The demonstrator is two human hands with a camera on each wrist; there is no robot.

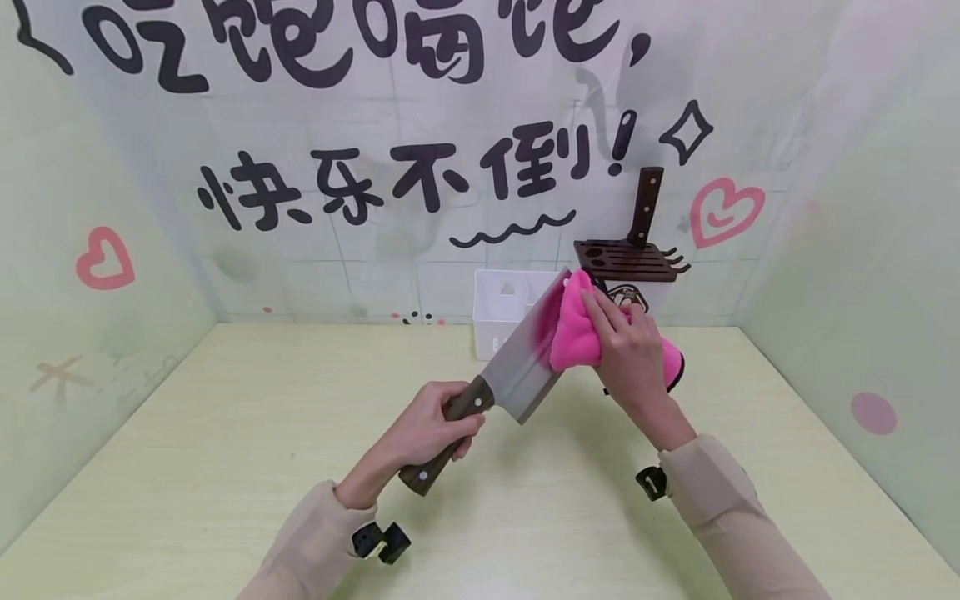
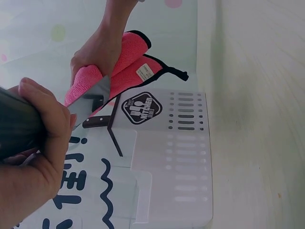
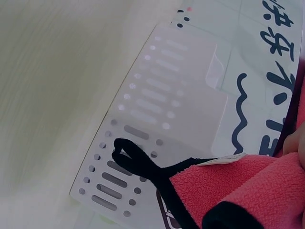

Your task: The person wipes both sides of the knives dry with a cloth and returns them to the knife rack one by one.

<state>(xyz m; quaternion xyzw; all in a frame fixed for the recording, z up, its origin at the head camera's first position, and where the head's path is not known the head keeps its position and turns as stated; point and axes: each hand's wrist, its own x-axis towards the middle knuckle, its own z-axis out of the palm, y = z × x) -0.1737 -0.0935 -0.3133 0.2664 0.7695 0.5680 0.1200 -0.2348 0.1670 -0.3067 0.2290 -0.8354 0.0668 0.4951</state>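
From the head we look forward and down, over the left hand [image 1: 442, 425] and the right hand [image 1: 633, 354], far enough back to see both. From the left wrist we look from very near past the left hand, out to the right hand and the white rack [image 2: 159, 152]. From the right wrist we sit close by the right hand (just a bit peeks in) and face the rack beyond it. Both wrist views lie sideways and share the rack and pink cloth [image 3: 224, 188].
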